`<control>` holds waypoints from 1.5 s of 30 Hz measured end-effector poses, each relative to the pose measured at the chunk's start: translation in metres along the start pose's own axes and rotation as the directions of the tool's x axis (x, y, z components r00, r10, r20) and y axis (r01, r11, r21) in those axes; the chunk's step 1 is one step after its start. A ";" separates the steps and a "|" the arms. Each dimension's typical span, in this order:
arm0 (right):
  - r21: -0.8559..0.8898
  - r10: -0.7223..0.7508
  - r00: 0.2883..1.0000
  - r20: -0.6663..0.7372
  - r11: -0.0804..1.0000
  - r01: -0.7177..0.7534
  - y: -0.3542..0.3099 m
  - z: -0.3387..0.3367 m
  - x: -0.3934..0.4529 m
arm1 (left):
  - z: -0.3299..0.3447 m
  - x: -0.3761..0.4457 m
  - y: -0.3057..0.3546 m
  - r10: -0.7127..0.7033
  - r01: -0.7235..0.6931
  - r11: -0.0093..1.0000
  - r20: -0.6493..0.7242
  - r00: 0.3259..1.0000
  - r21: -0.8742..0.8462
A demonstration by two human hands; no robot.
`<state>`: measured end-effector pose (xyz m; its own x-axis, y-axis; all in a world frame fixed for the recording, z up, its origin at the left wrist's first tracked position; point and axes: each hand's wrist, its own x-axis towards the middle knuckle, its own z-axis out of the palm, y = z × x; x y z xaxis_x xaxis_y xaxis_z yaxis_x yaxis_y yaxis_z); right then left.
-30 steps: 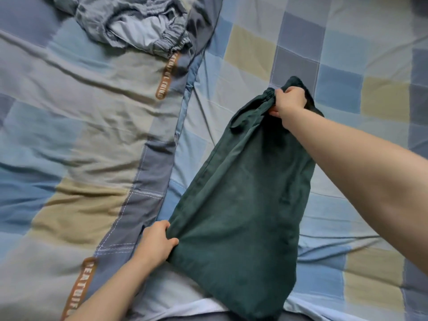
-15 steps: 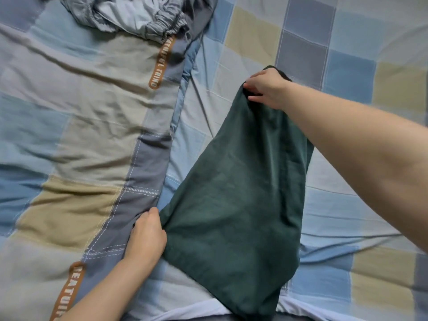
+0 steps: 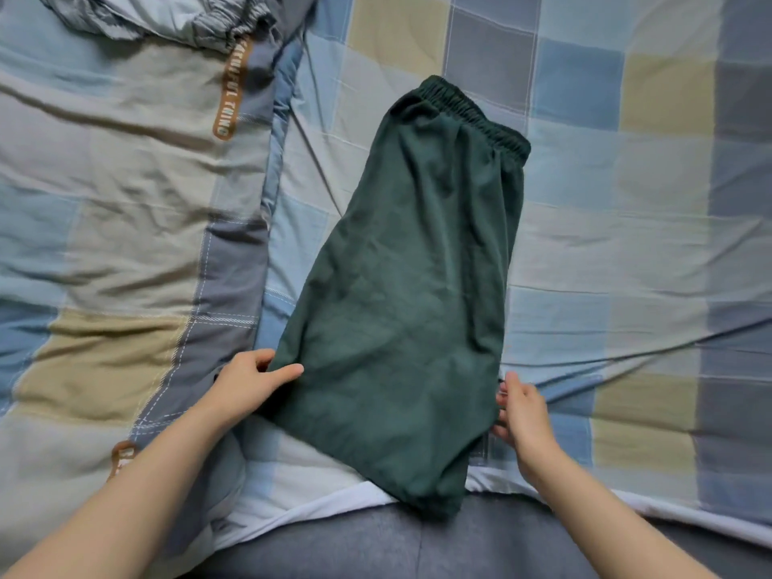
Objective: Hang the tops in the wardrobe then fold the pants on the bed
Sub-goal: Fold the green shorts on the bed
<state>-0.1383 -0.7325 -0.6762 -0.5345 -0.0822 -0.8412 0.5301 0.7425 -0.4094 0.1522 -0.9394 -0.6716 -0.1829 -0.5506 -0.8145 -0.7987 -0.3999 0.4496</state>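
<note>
- Left hand [image 3: 250, 380], in the head view, pinches the left edge of the green pants [image 3: 407, 294]: thumb on top of the cloth, fingers curled at the edge.
- Right hand [image 3: 522, 411] sits at the pants' right edge with fingers nearly straight, touching the cloth; I can't see a pinch, so I call it relaxed, not clamped.
- Pants lie flat on the bed [image 3: 626, 252], waistband away from me, hem hanging just over the near edge. From the single-leg width I judge them already folded once lengthwise.
- What I think is left on this pair: the cross fold, hem up toward the waistband.
- Grey garment [image 3: 175, 18] lies bunched at the top left on the quilt [image 3: 104, 194]; I can't tell if it's pants or a top.
- No wardrobe in view, so I can't judge the hanging part.
</note>
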 end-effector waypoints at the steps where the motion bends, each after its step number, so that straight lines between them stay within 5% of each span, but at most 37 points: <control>1: 0.042 0.103 0.995 0.019 0.994 -0.103 0.009 -0.001 -0.009 | 0.001 0.001 0.001 -0.005 0.007 0.999 0.030 1.000 -0.035; 3: 0.120 0.229 0.971 0.064 0.964 -0.235 0.016 0.003 -0.022 | 0.000 0.001 0.004 -0.008 0.009 0.999 0.045 0.999 -0.041; 7: 0.306 0.242 0.954 0.179 0.908 -0.288 0.019 0.007 -0.028 | 0.009 0.007 0.007 -0.021 0.021 0.998 -0.010 1.000 -0.055; 18: 0.258 0.348 0.811 0.470 0.825 -0.503 0.005 0.004 -0.031 | 0.017 0.006 0.002 -0.017 0.021 1.000 -0.153 0.988 0.020; 21: 0.311 0.335 0.875 0.350 0.839 -0.446 0.001 0.000 -0.024 | 0.015 0.006 -0.001 -0.022 0.028 0.999 -0.179 0.984 0.035; 24: 0.351 0.288 0.957 0.040 0.892 -0.283 0.007 -0.017 -0.018 | 0.011 0.004 -0.007 0.010 0.020 0.991 -0.212 0.977 0.135; 26: 0.245 0.164 0.967 -0.193 0.963 -0.114 0.014 -0.031 -0.014 | 0.012 0.001 -0.009 0.030 0.010 0.982 -0.205 0.978 0.189; 28: 0.265 0.117 0.963 -0.242 0.963 -0.051 0.019 -0.037 -0.013 | 0.014 0.001 -0.011 0.029 0.004 0.986 -0.193 0.981 0.169; 34: 0.392 0.098 0.977 0.188 0.905 -0.167 0.042 -0.013 -0.033 | 0.021 -0.003 -0.016 0.017 -0.019 1.000 -0.187 0.982 -0.004; 41: 0.317 0.025 0.970 0.243 0.943 -0.103 0.060 0.002 -0.045 | 0.024 -0.011 -0.016 0.021 -0.028 0.999 -0.200 0.979 -0.033; 45: 0.085 0.101 0.956 0.277 0.988 -0.129 0.058 0.003 -0.046 | 0.027 -0.016 -0.014 0.020 -0.032 0.998 -0.230 0.973 -0.048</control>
<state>-0.0811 -0.6873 -0.6617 -0.2753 -0.1877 -0.9429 0.6484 0.6879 -0.3263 0.1508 -0.9057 -0.6749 -0.0619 -0.7123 -0.6992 -0.7639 -0.4170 0.4925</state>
